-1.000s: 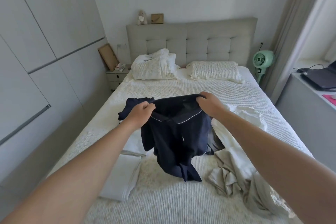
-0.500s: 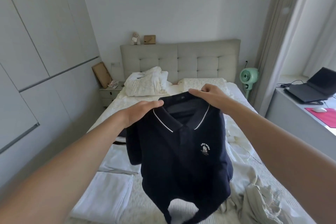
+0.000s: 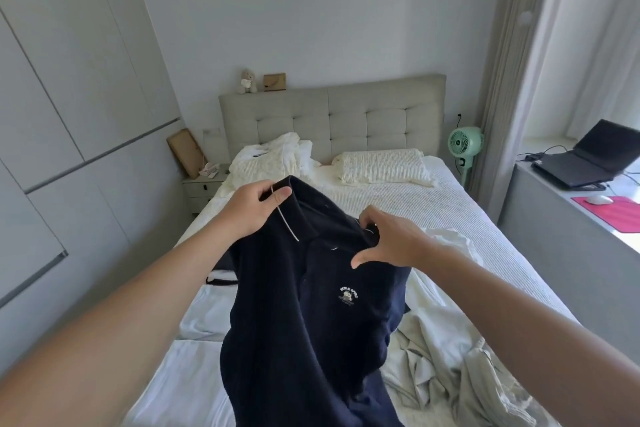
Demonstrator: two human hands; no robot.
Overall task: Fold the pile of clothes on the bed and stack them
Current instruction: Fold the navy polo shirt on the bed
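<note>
A navy polo shirt (image 3: 304, 315) with white collar piping and a small chest logo hangs in the air above the bed (image 3: 433, 204). My left hand (image 3: 258, 206) pinches the collar at its left end and holds it highest. My right hand (image 3: 391, 241) grips the shirt at the right shoulder, lower down, thumb spread. Crumpled white and beige clothes (image 3: 446, 357) lie on the bed to the right. Folded white pieces (image 3: 194, 371) lie flat to the left, and a dark garment (image 3: 221, 270) peeks out behind the shirt.
Two pillows (image 3: 381, 166) lie at the tufted headboard. A wardrobe wall (image 3: 69, 149) runs along the left, with a nightstand (image 3: 202, 189) beside the bed. A green fan (image 3: 465, 146) stands at the far right corner. A desk (image 3: 571, 218) with a laptop is on the right.
The shirt went from bunched low over the bed to lifted and spread front-facing. Now my right hand has dropped to the shoulder, so the collar tilts down to the right.
</note>
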